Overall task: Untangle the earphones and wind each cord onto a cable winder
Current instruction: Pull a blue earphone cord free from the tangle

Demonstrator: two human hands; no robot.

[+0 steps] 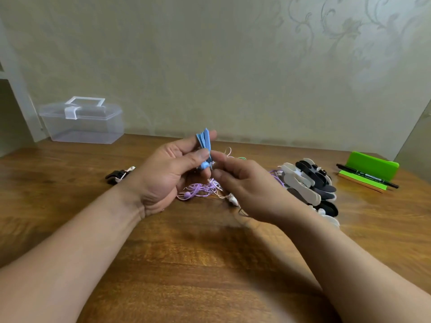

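Observation:
My left hand grips a blue cable winder wrapped with blue cord, held upright above the table; a blue earbud hangs at its lower end. My right hand is beside it, its fingertips pinching at the cord near the earbud. Under both hands a tangle of purple earphones lies on the wooden table, with pale pink and white cords mixed in. A bit of green cord shows behind my right hand.
A pile of white and black cable winders lies at the right. Beyond it stands a green holder with a black marker. A clear plastic box sits at the back left. A black winder wound with white cord lies left.

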